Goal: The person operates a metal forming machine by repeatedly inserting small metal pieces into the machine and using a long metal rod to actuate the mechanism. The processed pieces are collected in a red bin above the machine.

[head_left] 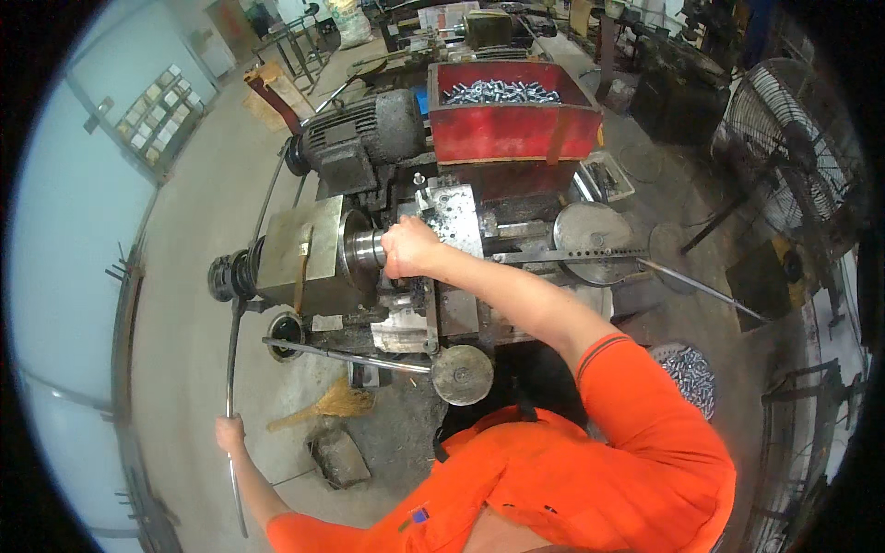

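My left hand (230, 431) is wrapped round a long metal lever rod (234, 369) at the lower left, which runs up to the black pulley end of a small lathe. Farther right, my right hand (410, 247) is closed at the lathe's spindle nose (365, 250), its fingers curled against the round steel end. Whatever lies inside those fingers is hidden. The grey headstock (300, 267) sits left of this hand, with a wooden-handled tool (302, 263) lying on it. Just beyond my right hand is a metal tool-post plate (455, 219).
A red bin (516, 134) of small metal parts (502, 92) stands behind the lathe, beside an electric motor (364, 129). A second lever (350, 355) crosses the front. At the right are a fan (784, 129) and a tub of parts (687, 378). A straw broom (341, 403) lies on the floor.
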Demonstrator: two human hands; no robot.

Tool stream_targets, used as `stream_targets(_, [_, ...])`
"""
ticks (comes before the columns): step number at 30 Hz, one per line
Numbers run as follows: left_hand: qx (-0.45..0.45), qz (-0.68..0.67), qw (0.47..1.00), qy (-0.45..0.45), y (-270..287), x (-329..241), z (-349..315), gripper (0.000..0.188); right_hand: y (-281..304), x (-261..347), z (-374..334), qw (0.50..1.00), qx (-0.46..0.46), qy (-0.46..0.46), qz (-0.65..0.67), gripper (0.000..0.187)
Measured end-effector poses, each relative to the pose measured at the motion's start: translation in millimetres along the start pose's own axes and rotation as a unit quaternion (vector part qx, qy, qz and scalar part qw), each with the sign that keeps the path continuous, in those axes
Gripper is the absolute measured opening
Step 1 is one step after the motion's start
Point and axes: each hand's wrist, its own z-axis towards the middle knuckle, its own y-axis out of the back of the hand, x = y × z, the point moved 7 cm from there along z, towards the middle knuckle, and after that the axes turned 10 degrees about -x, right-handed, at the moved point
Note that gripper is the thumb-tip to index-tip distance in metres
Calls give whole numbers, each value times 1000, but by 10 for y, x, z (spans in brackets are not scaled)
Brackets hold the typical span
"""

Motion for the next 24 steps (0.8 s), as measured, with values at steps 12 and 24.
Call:
stream_targets(12, [21, -128, 991, 14, 601, -855, -1630, 41, -58, 15, -12, 998, 35, 23, -45, 25])
stream_targets(24, [-51, -118, 982, -135, 678, -1392, -1354, 38, 1975, -1294, -356, 929, -346, -68, -115, 55])
